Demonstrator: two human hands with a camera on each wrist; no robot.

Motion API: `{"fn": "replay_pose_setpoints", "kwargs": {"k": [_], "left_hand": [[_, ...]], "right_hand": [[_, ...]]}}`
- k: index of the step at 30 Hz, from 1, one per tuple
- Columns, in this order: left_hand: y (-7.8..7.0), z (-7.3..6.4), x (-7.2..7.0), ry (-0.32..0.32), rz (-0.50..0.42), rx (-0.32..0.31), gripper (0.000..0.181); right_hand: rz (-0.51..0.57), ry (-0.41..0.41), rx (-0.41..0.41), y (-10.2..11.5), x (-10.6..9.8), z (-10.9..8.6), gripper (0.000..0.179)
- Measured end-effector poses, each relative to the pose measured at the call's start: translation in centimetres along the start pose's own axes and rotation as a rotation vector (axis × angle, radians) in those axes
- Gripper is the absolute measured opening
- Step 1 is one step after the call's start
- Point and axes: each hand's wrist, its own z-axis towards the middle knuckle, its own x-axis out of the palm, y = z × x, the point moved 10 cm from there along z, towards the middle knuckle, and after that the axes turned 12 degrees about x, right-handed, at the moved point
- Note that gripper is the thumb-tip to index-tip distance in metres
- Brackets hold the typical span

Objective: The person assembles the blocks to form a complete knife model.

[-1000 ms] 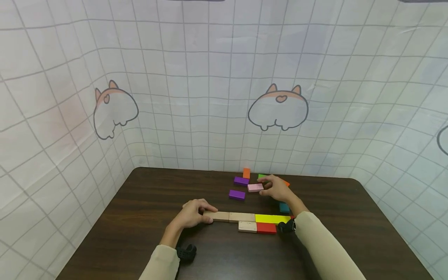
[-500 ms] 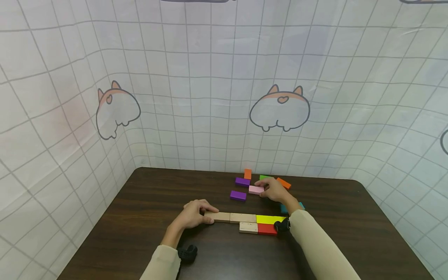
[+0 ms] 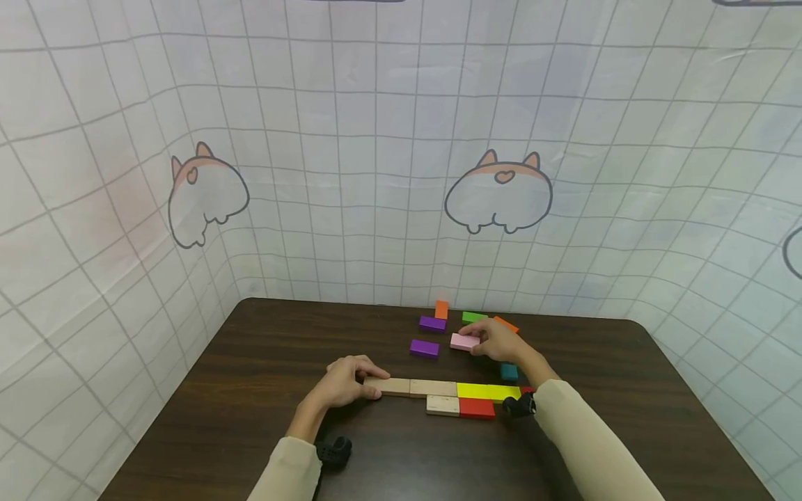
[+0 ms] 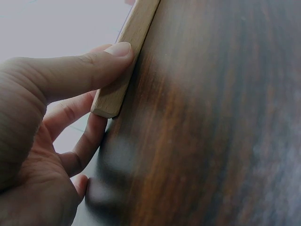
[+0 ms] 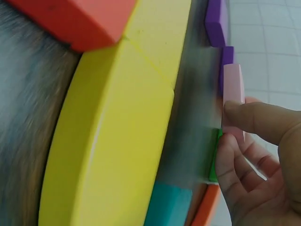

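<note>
In the head view my left hand (image 3: 342,383) pinches the left end of a plain wooden block (image 3: 393,387), the leftmost of a long row. The left wrist view shows the thumb on one long side of that wooden block (image 4: 123,70), fingers on the other. Beyond the row, my right hand (image 3: 498,341) holds a pink block (image 3: 462,342) between thumb and fingers. In the right wrist view the pink block (image 5: 233,89) has the thumb across its face; its far side is hidden.
The row continues with another wooden block (image 3: 434,388) and yellow blocks (image 3: 479,392). Against its near side lie a pale block (image 3: 442,406) and a red block (image 3: 476,408). Purple (image 3: 425,348), orange (image 3: 441,309), green (image 3: 474,318) and teal (image 3: 509,371) blocks lie behind.
My right hand has moved slightly right and toward me with the pink block, uncovering more of the green block. The left hand stays in place on the wooden block.
</note>
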Motion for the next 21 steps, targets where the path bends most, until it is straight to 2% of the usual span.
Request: {"fn": "replay_pose_setpoints", "kwargs": {"k": [9,16,21], "left_hand": [[0.0,0.1,0.0,0.006,-0.002,0.001,0.026],[0.0,0.0,0.1,0.009,-0.002,0.006,0.026],[0.0,0.1,0.2,0.007,-0.008,0.008,0.026]], "right_hand": [[-0.084,-0.039,-0.021,-0.7,-1.7,-2.7,0.037],[-0.059,-0.023,-0.087,-1.1,-2.4,-5.1,0.038],[-0.045,-0.02,-0.088,-2.1,-2.7,-6.8,0.038]]}}
